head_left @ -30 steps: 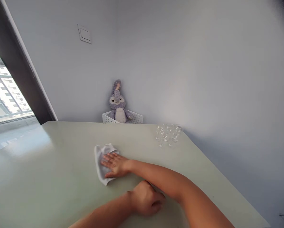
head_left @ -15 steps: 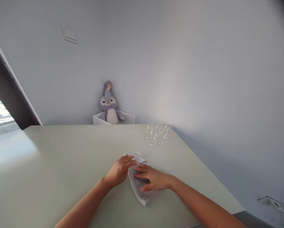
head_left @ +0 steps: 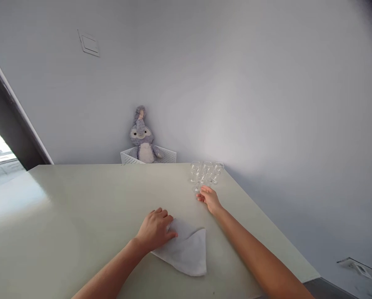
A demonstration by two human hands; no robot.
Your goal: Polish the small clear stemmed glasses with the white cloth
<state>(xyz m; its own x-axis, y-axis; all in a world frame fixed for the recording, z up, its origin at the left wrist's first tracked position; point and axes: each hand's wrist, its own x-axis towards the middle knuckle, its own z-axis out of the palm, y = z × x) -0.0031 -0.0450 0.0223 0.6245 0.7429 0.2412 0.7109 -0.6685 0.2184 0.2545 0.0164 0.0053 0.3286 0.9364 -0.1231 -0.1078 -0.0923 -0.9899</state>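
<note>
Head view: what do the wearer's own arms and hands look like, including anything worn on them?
The left hand and right hand are gloveless. Both forearms are bare to the picture's edge, with no sleeve, watch or bracelet. No rings show on the visible fingers.

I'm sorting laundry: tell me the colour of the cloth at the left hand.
The cloth is plain, pale greyish white; the head view shows it best.

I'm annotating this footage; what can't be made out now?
In the head view:
Clear stemmed glasses: whether one is gripped, hidden by the bare right hand.
White fabric cloth: the part covered by the bare left hand.
Purple-grey plush toy: legs, hidden by the pale table.
</note>
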